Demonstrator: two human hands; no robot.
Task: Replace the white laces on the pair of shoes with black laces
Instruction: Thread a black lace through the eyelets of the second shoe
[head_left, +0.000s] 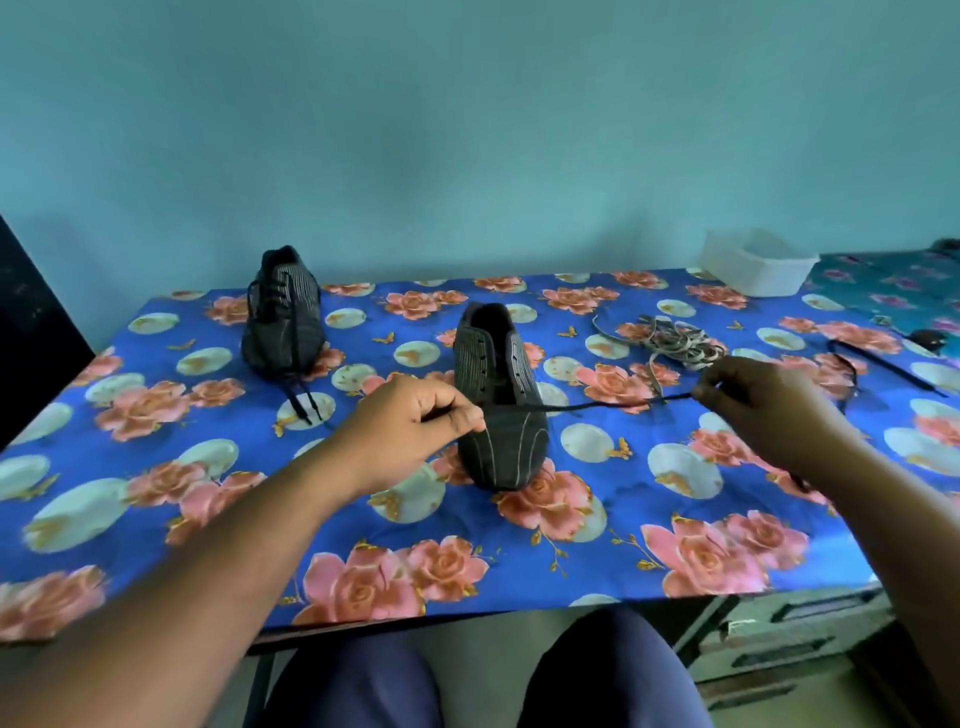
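Note:
A dark striped shoe (501, 447) with bare eyelets stands toe-toward-me in the middle of the table. A black lace (597, 404) is stretched taut across it, just below the eyelets. My left hand (415, 426) pinches the lace's left end beside the shoe, and my right hand (763, 400) pinches the right end farther out. A second dark shoe (283, 317) at the back left carries a black lace whose ends trail onto the cloth. A loose heap of white laces (675, 340) lies behind my right hand.
The table wears a blue floral cloth (208, 467). A white plastic tub (753, 265) sits at the back right corner. Another black lace (883, 364) lies at the far right. A teal wall rises behind; my knees show under the front edge.

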